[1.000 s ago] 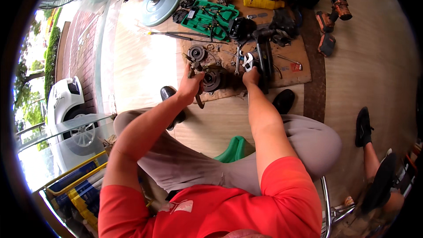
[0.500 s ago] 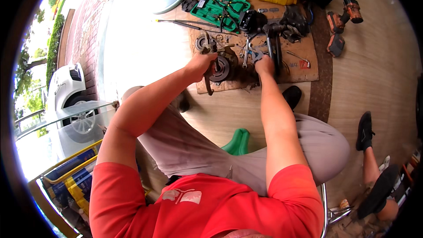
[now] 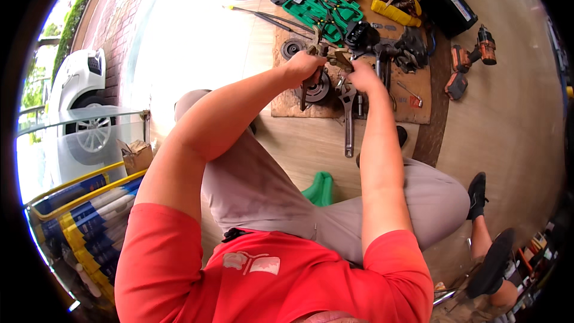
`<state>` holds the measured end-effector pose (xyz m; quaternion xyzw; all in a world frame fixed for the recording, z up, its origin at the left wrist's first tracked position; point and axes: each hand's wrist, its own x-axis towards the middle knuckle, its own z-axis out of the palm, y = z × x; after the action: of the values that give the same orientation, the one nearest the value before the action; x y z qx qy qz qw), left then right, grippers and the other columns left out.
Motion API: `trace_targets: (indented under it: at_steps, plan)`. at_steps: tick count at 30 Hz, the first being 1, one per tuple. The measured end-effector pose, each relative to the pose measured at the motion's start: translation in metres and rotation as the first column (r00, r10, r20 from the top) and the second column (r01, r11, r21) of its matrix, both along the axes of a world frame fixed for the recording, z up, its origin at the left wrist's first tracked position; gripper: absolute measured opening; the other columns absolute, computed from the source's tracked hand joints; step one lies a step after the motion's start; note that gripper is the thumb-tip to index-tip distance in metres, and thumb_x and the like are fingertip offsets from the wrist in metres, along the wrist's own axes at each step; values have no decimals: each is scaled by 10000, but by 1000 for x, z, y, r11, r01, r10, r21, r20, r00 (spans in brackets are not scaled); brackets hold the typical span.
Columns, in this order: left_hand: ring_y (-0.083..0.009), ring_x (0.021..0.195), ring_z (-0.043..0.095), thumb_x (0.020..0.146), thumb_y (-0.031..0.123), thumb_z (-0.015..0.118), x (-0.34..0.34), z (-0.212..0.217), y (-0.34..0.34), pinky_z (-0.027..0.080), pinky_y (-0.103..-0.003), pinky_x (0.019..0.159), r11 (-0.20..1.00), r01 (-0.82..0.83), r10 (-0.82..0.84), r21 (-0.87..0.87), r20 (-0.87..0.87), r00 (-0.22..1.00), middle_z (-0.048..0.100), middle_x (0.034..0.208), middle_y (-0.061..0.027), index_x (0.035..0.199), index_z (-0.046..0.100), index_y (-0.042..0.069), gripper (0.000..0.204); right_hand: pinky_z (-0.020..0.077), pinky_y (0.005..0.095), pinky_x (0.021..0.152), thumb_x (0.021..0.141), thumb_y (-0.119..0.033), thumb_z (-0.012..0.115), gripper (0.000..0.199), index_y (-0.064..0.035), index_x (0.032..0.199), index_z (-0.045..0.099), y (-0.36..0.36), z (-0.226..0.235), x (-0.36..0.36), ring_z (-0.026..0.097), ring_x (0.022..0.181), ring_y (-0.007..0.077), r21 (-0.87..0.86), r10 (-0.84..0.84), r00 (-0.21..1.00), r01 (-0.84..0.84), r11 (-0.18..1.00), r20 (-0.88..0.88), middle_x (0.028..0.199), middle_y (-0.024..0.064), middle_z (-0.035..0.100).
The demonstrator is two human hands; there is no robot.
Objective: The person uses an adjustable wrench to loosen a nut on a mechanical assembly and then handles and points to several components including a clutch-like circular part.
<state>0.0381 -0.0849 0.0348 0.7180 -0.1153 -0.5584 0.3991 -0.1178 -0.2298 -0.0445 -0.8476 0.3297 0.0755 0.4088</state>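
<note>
My left hand [image 3: 306,67] is closed around a rusty metal tool that looks like a gear puller [image 3: 304,97]; one leg hangs below my fist. Under it sits a round, grooved metal pulley [image 3: 318,91], partly covered by the hand. My right hand [image 3: 363,76] is just to the right, its fingers closed at a brown metal piece [image 3: 341,60]. Whether that piece belongs to the puller I cannot tell. An adjustable wrench [image 3: 348,121] lies beside my right wrist, its handle pointing toward me past the cardboard's edge. A second metal ring [image 3: 292,48] lies beyond my left hand.
Stained cardboard [image 3: 287,107] lies under the parts. Beyond are a green tool case [image 3: 323,11], a yellow bin [image 3: 394,6], a hammer [image 3: 385,51] and black gloves [image 3: 412,48]. Cordless power tools [image 3: 472,57] stand at right. Another person's leg and shoe [image 3: 477,194] show lower right.
My right hand has moved from the adjustable wrench to the brown metal piece, and the wrench now lies loose. My left hand keeps hold of the puller. The view has shifted somewhat.
</note>
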Motion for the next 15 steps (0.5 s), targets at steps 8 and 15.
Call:
trace_targets:
  at_steps: [8,15]
  plan:
    - [-175,498,574,937,237,668,1,9,8,471,-312,488,997,69,-69,23,22,997,600,630,-58,774,636,27,267,503,325,634,843,-92,710,164,19,959,677,-13,62,1,628,652,154,118,25,981,-49,992,194,745,73,676]
    - [-167,507,569,928,263,667,3,7,-1,425,-311,480,989,135,-126,-64,121,985,618,601,-64,690,651,42,325,476,293,491,831,-66,712,193,1,999,648,4,76,2,611,541,126,476,-243,948,120,871,206,711,49,649]
